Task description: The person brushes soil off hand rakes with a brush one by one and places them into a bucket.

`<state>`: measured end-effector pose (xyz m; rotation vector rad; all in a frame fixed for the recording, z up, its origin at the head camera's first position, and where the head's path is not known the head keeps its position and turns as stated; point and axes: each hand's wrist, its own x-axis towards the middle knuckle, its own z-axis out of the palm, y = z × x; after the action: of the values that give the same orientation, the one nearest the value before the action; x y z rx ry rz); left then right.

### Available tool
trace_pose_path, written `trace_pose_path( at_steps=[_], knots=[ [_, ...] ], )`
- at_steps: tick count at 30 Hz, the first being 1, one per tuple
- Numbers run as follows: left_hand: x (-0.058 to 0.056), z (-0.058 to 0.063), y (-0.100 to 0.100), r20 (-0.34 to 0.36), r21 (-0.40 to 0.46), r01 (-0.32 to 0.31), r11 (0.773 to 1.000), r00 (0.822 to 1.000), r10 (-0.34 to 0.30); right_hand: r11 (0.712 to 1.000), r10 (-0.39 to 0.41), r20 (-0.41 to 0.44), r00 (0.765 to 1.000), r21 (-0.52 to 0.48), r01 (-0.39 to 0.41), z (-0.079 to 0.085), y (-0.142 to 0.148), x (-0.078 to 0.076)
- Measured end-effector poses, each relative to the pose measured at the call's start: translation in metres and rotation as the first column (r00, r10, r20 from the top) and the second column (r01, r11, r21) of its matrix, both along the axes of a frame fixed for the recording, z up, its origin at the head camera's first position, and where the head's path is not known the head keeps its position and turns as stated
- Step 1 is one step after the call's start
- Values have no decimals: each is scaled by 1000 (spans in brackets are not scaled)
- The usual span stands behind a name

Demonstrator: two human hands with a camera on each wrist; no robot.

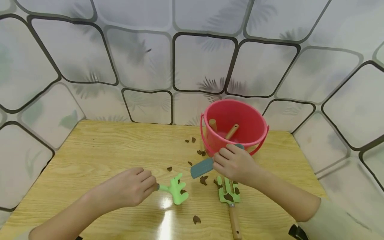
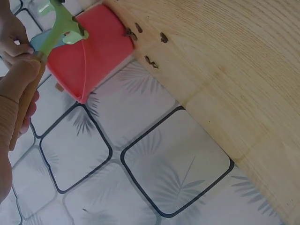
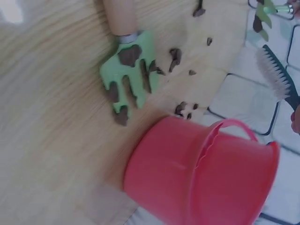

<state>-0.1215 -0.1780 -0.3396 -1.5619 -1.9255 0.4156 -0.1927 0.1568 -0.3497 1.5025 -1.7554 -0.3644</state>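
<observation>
My left hand (image 1: 132,186) grips the wooden handle of a small green hand rake (image 1: 177,190); brown crumbs of dirt cling to its tines. In the left wrist view the fingers wrap round that handle, below the green rake head (image 2: 58,29). A dark teal scrub brush (image 1: 201,168) is held in my right hand (image 1: 233,164), in front of the bucket. Its pale bristles show in the right wrist view, the brush (image 3: 276,72) being near the rake's tines. Below the right hand lies a green garden fork (image 1: 225,190), dirt stuck on it.
A pink bucket (image 1: 252,120) stands at the back right of the wooden table (image 1: 120,146), with two wooden handles (image 1: 232,132) inside. Several brown dirt bits (image 1: 196,219) are scattered between the tools and bucket. A patterned wall (image 1: 204,63) encloses the back and sides.
</observation>
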Motion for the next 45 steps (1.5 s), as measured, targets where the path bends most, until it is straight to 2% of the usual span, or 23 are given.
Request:
trace_pose_path(
  at_steps=[4, 9, 16, 25, 27, 29, 32, 34, 36, 38, 40, 45],
  knots=[
    [0, -4, -1, -16, 28, 13, 1000, 1000, -13, 997, 16, 41, 999, -80, -13, -3, 9, -4],
    [-2, -5, 4, -26, 66, 65, 996, 998, -63, 986, 59, 104, 993, -162, -42, 3, -1, -3],
    [-3, -1, 11, -57, 36, 130, 991, 990, -128, 997, 41, 120, 992, -67, -33, 10, -21, 0],
    [-3, -1, 12, -66, 15, 164, 986, 984, -163, 994, 86, 27, 996, 59, -88, 4, -36, 4],
    [-2, -2, 12, -70, 6, 169, 986, 983, -168, 992, 59, -1, 998, 107, -59, 4, -40, 5],
    [-1, -2, 12, -72, -3, 166, 986, 984, -165, 982, -8, -56, 998, 188, 19, 4, -42, 6],
    [1, -2, 10, -71, 1, 151, 989, 986, -151, 953, -118, -113, 987, 267, 144, 3, -40, 3],
    [1, -1, 8, -75, 5, 142, 990, 987, -141, 940, -182, -117, 976, 272, 208, 3, -36, 1],
    [1, -1, 6, -73, 9, 135, 991, 988, -134, 948, -215, -79, 974, 224, 227, 3, -33, 0],
    [1, -1, 4, -72, 1, 127, 992, 989, -127, 965, -201, -57, 978, 161, 208, 4, -32, -1],
    [1, -1, 2, -70, -10, 116, 993, 991, -116, 983, -149, -49, 988, 101, 154, 5, -33, 2],
    [0, -1, 3, -64, -9, 92, 996, 994, -93, 1000, -16, -103, 995, 24, 19, 7, -42, 15]
  ],
)
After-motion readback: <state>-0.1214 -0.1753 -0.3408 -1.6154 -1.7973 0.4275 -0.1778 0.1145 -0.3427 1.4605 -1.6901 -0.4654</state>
